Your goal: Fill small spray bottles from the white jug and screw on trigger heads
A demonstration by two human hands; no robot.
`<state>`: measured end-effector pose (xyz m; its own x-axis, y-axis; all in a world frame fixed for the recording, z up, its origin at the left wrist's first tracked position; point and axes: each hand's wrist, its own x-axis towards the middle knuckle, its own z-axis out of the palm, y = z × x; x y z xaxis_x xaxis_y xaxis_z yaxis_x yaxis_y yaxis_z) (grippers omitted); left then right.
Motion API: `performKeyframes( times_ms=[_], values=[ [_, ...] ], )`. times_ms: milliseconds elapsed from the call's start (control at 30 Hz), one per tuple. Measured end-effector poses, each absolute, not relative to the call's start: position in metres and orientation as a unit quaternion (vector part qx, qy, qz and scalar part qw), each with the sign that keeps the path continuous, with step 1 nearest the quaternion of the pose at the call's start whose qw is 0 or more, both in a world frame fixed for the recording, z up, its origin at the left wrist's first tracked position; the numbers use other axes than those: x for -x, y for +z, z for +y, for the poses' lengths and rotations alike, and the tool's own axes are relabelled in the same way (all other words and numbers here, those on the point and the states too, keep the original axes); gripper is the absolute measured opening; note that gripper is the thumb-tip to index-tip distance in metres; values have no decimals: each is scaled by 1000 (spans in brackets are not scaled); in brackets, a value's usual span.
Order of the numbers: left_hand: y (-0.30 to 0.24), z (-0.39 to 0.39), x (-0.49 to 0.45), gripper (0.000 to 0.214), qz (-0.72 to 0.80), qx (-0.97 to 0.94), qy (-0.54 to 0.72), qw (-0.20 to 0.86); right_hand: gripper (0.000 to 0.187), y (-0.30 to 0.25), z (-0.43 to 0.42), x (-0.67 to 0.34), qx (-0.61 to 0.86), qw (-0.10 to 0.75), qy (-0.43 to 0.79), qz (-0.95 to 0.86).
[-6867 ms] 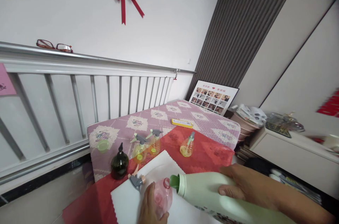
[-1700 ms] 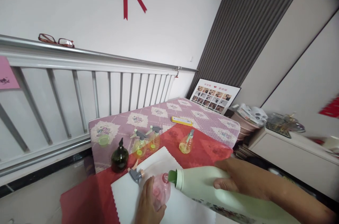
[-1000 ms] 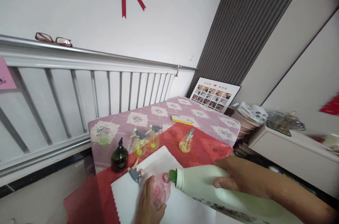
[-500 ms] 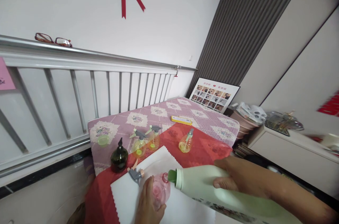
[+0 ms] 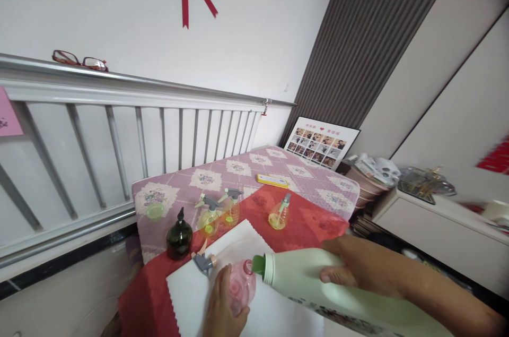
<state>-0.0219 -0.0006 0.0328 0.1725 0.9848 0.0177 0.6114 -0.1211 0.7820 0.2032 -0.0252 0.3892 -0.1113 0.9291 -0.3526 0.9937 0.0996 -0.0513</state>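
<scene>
My right hand (image 5: pixel 360 265) is wrapped round a large white jug (image 5: pixel 318 286) that lies tipped on its side. Its green spout (image 5: pixel 258 265) touches the open neck of a small pink bottle (image 5: pixel 240 286). My left hand (image 5: pixel 220 308) grips that pink bottle from below, over a white cloth (image 5: pixel 234 247). A loose grey spray head (image 5: pixel 203 261) lies on the cloth just left of the pink bottle.
On the red cloth (image 5: pixel 314 225) and purple table cover (image 5: pixel 246 167) stand a dark green bottle (image 5: pixel 178 239), three yellow spray bottles (image 5: pixel 207 217) (image 5: pixel 231 208) (image 5: pixel 279 215), a green cap (image 5: pixel 155 212) and a yellow flat box (image 5: pixel 272 181). A white railing (image 5: pixel 119 140) runs behind; a cluttered cabinet (image 5: pixel 437 220) is right.
Both hands, the jug and the pink bottle stay almost still, spout against neck. Only the view shifts slightly.
</scene>
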Motion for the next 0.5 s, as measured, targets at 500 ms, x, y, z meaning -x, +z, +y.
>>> performKeyframes(
  times_ms=[500],
  values=[
    [28, 1, 23, 93, 560, -701, 300, 324, 33, 392, -25, -200, -654, 134, -180, 722]
  ],
)
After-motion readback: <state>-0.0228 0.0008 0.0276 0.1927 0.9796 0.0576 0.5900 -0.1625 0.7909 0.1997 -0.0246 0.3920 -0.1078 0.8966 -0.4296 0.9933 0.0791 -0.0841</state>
